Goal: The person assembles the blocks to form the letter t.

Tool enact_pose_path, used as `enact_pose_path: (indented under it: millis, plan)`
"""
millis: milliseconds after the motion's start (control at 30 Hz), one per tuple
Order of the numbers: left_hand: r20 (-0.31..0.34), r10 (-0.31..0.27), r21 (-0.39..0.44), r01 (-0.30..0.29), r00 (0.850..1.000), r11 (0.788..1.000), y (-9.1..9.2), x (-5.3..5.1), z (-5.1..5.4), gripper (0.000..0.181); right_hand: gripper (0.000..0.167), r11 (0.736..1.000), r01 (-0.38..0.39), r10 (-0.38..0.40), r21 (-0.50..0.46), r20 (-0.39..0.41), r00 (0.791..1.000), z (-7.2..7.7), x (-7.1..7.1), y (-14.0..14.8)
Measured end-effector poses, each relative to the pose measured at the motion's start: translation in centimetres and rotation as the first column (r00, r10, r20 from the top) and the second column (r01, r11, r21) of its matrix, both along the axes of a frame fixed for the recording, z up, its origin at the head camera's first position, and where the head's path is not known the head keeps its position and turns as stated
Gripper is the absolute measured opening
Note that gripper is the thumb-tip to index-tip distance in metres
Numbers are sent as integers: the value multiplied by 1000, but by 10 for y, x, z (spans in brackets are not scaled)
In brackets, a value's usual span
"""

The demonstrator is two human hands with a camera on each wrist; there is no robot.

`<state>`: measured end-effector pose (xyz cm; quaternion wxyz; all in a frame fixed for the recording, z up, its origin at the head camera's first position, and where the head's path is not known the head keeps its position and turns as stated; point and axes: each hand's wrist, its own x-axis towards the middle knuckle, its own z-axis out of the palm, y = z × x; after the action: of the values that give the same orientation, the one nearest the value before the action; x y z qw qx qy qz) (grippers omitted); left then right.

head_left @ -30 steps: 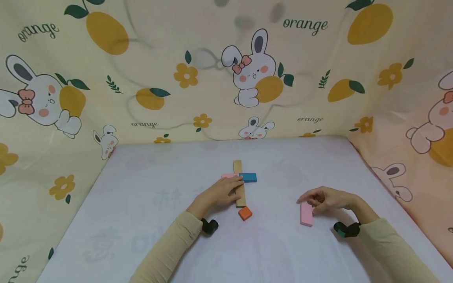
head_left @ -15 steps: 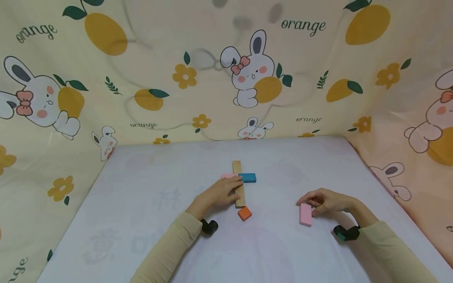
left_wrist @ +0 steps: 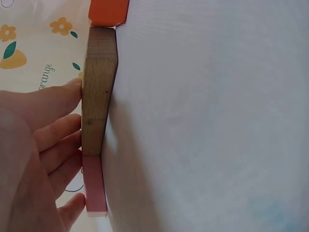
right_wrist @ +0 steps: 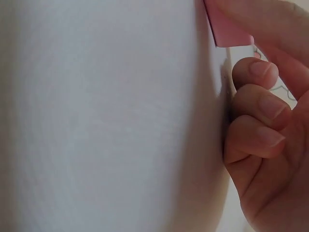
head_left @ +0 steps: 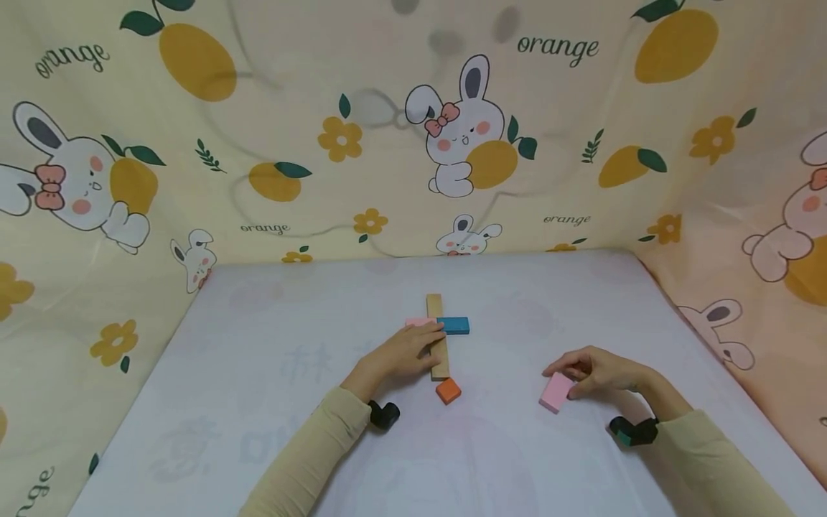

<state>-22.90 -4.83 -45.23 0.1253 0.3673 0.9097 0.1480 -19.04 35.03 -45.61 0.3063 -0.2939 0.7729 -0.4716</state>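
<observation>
On the white tabletop, a long plain wooden block (head_left: 440, 359) has a pink block (head_left: 418, 322) on its left and a blue block (head_left: 454, 326) on its right, forming a cross. An orange block (head_left: 449, 390) sits cornerwise at its near end. My left hand (head_left: 402, 353) lies over the cross; in the left wrist view its fairly straight fingertips touch the wooden block (left_wrist: 99, 96) and the pink block (left_wrist: 95, 183). To the right, my right hand (head_left: 604, 372) pinches a second pink block (head_left: 556, 392), now tilted; its other fingers (right_wrist: 256, 140) are curled in.
A cloth with rabbits and oranges (head_left: 461, 129) hangs behind and along both sides of the table (head_left: 291, 459). Black wrist cameras (head_left: 384, 415) sit at both sleeves. Table surface lies between the two hands.
The pink block in my right hand has turned, its near end swinging left, from upright in view to slanted. My left hand and the cross of blocks stay put.
</observation>
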Motion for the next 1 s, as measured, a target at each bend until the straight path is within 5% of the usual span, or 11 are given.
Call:
enact_pose_path:
  millis: [400, 1000]
  plan:
    - [-4, 8, -9, -8, 1000, 1000, 0, 0, 1, 54, 32, 999, -13, 6, -36, -166, 986, -2, -2, -1]
    - [20, -12, 29, 11, 1000, 1000, 0, 1, 2, 54, 33, 997, 72, -79, -39, -224, 971, -1, 0, -12]
